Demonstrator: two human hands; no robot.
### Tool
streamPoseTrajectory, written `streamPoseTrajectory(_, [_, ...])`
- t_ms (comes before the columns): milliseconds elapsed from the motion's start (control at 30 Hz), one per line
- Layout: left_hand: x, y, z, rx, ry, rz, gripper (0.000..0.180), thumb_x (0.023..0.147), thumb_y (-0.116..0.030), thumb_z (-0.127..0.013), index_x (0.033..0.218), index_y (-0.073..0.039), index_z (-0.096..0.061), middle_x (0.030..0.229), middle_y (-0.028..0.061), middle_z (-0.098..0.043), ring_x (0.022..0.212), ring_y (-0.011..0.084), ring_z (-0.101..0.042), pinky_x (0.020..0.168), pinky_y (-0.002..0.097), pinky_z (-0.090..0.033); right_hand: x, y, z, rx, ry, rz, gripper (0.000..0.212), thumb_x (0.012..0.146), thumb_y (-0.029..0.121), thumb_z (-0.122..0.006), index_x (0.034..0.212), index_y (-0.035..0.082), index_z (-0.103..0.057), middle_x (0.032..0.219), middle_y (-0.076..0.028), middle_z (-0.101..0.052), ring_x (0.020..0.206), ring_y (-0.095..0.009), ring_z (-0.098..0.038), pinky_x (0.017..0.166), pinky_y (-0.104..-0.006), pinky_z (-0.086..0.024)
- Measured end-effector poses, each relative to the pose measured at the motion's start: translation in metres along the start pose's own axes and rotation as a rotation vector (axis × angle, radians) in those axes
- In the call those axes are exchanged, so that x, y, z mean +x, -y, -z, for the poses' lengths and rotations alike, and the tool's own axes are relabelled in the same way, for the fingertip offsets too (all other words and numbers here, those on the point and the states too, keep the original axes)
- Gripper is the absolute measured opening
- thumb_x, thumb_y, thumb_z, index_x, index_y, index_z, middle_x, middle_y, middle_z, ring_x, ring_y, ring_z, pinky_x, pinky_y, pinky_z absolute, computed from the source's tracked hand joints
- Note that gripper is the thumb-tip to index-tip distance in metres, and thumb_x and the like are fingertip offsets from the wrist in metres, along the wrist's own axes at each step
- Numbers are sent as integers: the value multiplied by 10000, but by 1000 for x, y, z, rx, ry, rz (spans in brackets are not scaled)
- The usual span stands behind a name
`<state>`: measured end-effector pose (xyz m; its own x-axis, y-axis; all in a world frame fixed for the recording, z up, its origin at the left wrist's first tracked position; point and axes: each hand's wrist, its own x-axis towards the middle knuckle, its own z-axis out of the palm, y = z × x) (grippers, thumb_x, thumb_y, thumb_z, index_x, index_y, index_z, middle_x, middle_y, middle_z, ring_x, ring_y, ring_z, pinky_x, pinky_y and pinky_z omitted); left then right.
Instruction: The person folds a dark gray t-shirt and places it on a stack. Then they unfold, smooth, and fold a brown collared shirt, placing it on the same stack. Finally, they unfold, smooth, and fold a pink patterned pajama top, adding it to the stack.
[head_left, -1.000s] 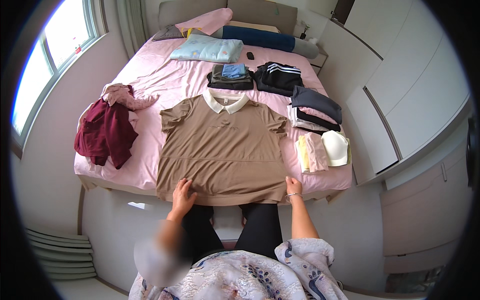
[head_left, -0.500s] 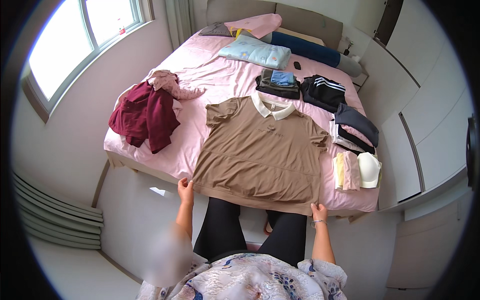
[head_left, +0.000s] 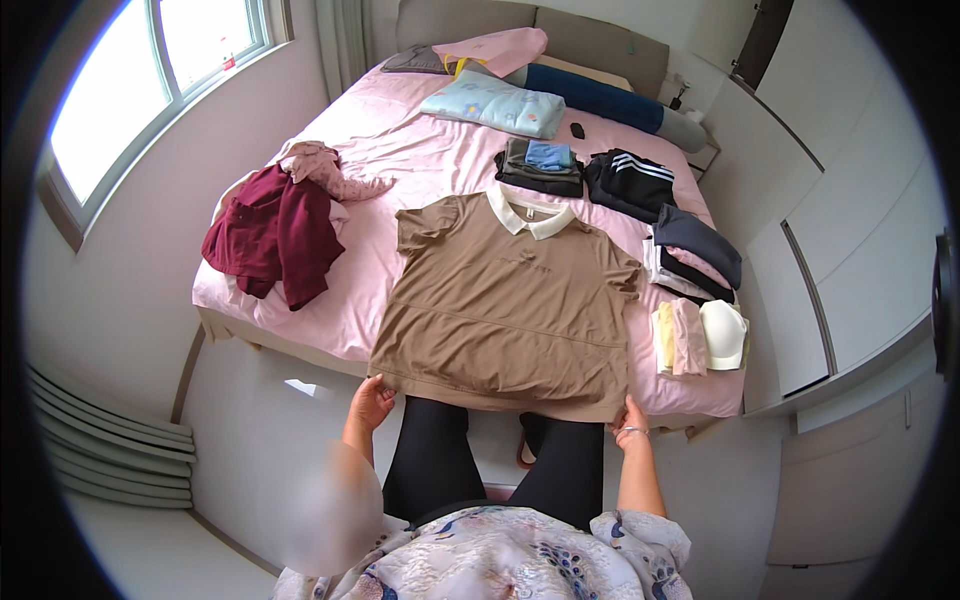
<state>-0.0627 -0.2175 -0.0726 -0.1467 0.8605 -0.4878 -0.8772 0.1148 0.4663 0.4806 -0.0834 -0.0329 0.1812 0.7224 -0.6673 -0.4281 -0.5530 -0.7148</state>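
Observation:
A brown short-sleeved polo shirt [head_left: 510, 300] with a white collar lies spread flat, front up, over the near side of the bed. Its collar points toward the headboard, and its hem hangs just past the mattress edge. My left hand [head_left: 372, 403] pinches the hem's left corner. At the right corner, my right hand [head_left: 630, 420], with a bracelet at the wrist, pinches the hem too. Between my hands the hem is stretched fairly straight, while soft wrinkles cross the lower half of the shirt.
On the pink bedsheet [head_left: 375, 240], a heap of maroon clothing [head_left: 270, 235] lies left. Folded dark clothes [head_left: 540, 168], black striped clothing [head_left: 630, 183], a grey-topped stack [head_left: 697, 245] and a white bra [head_left: 722, 335] line the right. Behind are a light-blue pillow [head_left: 495, 103] and dark-blue bolster [head_left: 590, 98].
My left hand has moved slightly down and left, keeping the hem corner. The right hand still holds its corner, now turned more upright. The whole view has shifted a little.

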Motion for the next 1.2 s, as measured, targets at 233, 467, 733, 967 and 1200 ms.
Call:
streamPoseTrajectory(233, [-8,-10,-23,90,-111,-166,73,814,-167,-591,844,-172,-524,686,-40,-551,530,105,-496,435,228,-357,-27,-10,-5,-382,75,123,110,826,152,-619,873,110,-530,699,-19,-569,464,-135,-550,384,-248,-454])
streamPoseTrajectory(467, [-39,-32,-64,55,-17,-233,112,798,-85,-597,819,-125,-495,656,-29,-515,469,73,-442,393,203,-338,-61,26,7,-216,133,211,118,817,144,-621,796,81,-522,596,-21,-534,445,-119,-523,382,-236,-445])
streamPoseTrajectory(733, [-15,-15,-10,460,-278,-170,144,818,-148,-631,786,-119,-494,617,-21,-483,459,89,-456,378,198,-345,-26,-17,39,-426,-22,92,83,848,116,-582,812,74,-520,617,-60,-573,452,-128,-534,372,-245,-446])
streamPoseTrajectory(967, [-16,-19,-6,521,-408,-232,50,827,-134,-608,832,-99,-574,655,-14,-561,525,92,-517,448,207,-420,-10,-19,30,-463,-1,138,162,834,220,-624,892,75,-582,786,-27,-603,614,-147,-588,481,-261,-480])
streamPoseTrajectory(1200, [-2,-14,11,580,-344,-250,72,855,-119,-570,814,-65,-547,601,6,-527,453,99,-483,399,216,-390,-2,-29,44,-391,38,196,79,858,145,-579,835,70,-574,694,-24,-598,540,-108,-571,459,-220,-470])
